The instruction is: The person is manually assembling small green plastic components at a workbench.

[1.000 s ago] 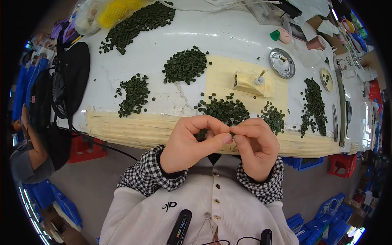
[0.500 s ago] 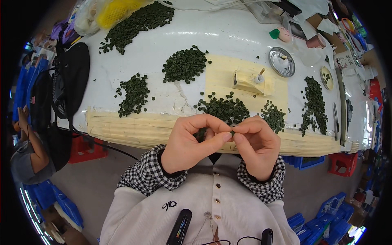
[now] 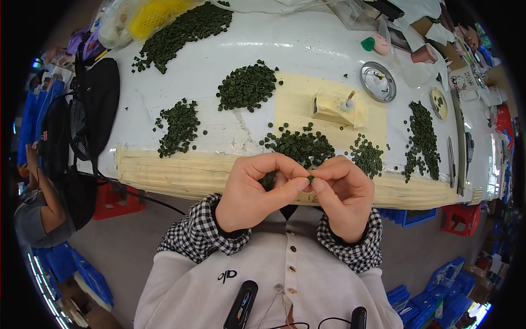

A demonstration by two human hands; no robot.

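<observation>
Over the table's front edge my left hand (image 3: 257,192) and my right hand (image 3: 346,189) meet fingertip to fingertip. Between them, both thumbs and forefingers pinch a small dark green piece (image 3: 310,179); its exact shape is mostly covered by the fingers. Just beyond my hands lies a pile of small round dark green pieces (image 3: 300,147), partly hidden by my left hand. A smaller heap of green discs (image 3: 367,157) is right beside my right hand. Behind them, a tape-wrapped block (image 3: 335,111) carries a small white pot with a stick in it.
More green piles sit at the left (image 3: 181,127), centre (image 3: 247,86), far left (image 3: 186,33) and right (image 3: 422,141). A round metal lid (image 3: 378,82) lies at the back right, with tweezers (image 3: 451,162) near the right edge. A black bag (image 3: 98,107) is at left; another person (image 3: 44,203) sits beyond it.
Both hands stay together at the same spot, the right fingers shifting very slightly left. A little more of the green piece shows between the fingertips.
</observation>
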